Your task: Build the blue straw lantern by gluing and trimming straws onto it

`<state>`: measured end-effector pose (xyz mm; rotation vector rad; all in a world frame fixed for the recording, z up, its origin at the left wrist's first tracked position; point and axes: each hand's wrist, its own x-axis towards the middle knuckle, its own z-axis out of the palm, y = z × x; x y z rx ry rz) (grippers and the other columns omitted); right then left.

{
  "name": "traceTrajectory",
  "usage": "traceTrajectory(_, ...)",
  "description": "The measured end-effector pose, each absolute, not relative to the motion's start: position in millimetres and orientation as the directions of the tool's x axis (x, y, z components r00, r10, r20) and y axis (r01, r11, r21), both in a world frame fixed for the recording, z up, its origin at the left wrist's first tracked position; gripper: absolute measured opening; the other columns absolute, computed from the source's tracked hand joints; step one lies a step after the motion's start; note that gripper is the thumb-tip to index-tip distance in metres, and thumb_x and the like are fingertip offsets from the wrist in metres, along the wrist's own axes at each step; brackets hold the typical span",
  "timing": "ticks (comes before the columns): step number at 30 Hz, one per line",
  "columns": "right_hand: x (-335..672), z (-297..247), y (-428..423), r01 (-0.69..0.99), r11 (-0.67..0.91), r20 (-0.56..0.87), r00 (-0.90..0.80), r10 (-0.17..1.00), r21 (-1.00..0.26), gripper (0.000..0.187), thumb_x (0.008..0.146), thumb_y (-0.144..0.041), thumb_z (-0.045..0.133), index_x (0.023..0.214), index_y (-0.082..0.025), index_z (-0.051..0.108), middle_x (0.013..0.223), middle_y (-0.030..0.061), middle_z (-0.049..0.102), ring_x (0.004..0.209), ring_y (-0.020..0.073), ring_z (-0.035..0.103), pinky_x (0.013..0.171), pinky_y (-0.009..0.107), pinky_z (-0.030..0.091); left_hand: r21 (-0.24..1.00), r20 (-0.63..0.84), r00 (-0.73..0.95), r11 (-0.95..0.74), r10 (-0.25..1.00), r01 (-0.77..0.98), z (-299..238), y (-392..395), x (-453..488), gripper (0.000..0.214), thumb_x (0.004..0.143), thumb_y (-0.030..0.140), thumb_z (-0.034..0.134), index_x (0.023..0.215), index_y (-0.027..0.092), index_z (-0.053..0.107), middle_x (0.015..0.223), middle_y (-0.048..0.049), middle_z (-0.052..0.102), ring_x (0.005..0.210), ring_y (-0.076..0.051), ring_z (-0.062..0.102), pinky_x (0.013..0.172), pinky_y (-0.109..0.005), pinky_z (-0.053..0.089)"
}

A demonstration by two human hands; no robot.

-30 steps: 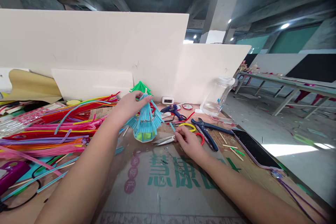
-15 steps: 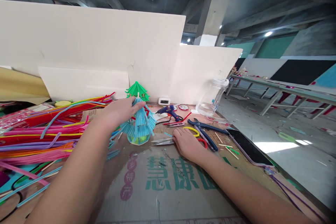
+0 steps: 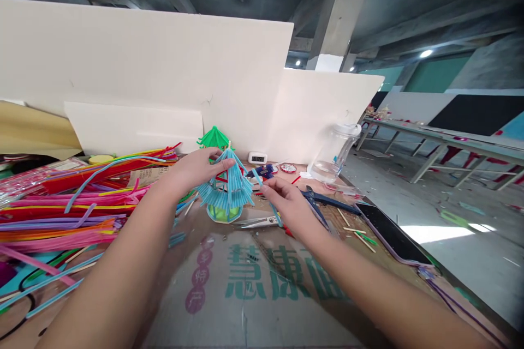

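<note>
A small model pavilion [image 3: 226, 191] with a tiered roof of light-blue pipe cleaners stands on the board. My left hand [image 3: 204, 166] grips its upper roof, thumb on the near side. My right hand [image 3: 284, 199] pinches a light-blue pipe cleaner [image 3: 257, 177] just right of the roof, its upper end close to the roof slope. Under that hand lie scissors [image 3: 260, 222], their handles partly hidden. Behind the model shows a green pavilion roof [image 3: 214, 137]. A blue glue gun [image 3: 264, 171] rests farther back.
Bundles of coloured pipe cleaners [image 3: 69, 212] cover the left side. On the right are pliers [image 3: 331, 200], a phone [image 3: 393, 234] and short wooden sticks [image 3: 364, 241]. A clear jug [image 3: 331, 155] and a small digital clock [image 3: 257, 158] stand before white boards [image 3: 143, 60].
My right hand has risen from the scissors toward the model and now holds a light-blue pipe cleaner. The model has shifted slightly right in view, my left hand still on it.
</note>
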<state>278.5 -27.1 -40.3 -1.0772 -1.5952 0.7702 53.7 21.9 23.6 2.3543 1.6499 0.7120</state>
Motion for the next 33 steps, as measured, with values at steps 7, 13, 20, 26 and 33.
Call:
traceTrajectory(7,249,-43,-13,0.071,0.359,0.343,-0.174,0.923,-0.931,0.03,0.078,-0.049,0.06,0.076,-0.02,0.053,0.059,-0.0064,0.042,0.05,0.0086,0.036,0.049,0.024,0.029,0.443,0.236,0.262,-0.344,0.936,0.828,28,14,56,0.055,0.08,0.062,0.046,0.116,0.022,0.057,0.12,-0.006,0.064,0.102,-0.026,0.063,0.082,-0.031,0.047)
traceTrajectory(13,271,-49,-14,0.118,0.353,0.339,-0.125,0.933,-0.928,0.029,0.081,-0.047,0.06,0.079,-0.019,0.053,0.061,-0.006,0.044,0.051,0.0083,0.039,0.049,0.024,0.03,0.446,0.266,0.245,-0.344,0.932,0.826,26,16,56,0.065,0.078,0.066,0.048,0.125,0.022,0.054,0.127,-0.0075,0.062,0.107,-0.026,0.061,0.083,-0.031,0.047)
traceTrajectory(20,272,-50,-16,0.139,0.317,0.292,-0.178,0.94,-0.938,0.031,0.08,-0.049,0.06,0.077,-0.019,0.053,0.061,-0.0062,0.042,0.051,0.0082,0.037,0.048,0.024,0.029,0.368,0.431,0.063,-0.239,0.9,0.899,40,7,53,0.059,0.077,0.07,0.045,0.096,0.018,0.068,0.096,-0.011,0.07,0.083,-0.027,0.064,0.064,-0.031,0.043)
traceTrajectory(26,268,-55,-18,0.144,0.317,0.28,-0.23,0.932,-0.937,0.03,0.08,-0.048,0.06,0.076,-0.02,0.052,0.062,-0.006,0.045,0.052,0.0081,0.038,0.049,0.024,0.03,0.278,0.369,0.256,-0.369,0.893,0.887,43,-1,63,0.051,0.083,0.06,0.041,0.069,0.019,0.068,0.079,-0.0066,0.068,0.071,-0.022,0.06,0.057,-0.029,0.037)
traceTrajectory(33,267,-57,-18,0.16,0.314,0.271,-0.24,0.932,-0.936,0.027,0.081,-0.045,0.058,0.077,-0.019,0.053,0.065,-0.0044,0.051,0.051,0.008,0.039,0.048,0.024,0.031,0.346,0.312,0.243,-0.348,0.919,0.871,31,9,71,0.05,0.08,0.062,0.043,0.071,0.02,0.068,0.082,-0.0052,0.067,0.075,-0.023,0.06,0.06,-0.029,0.037)
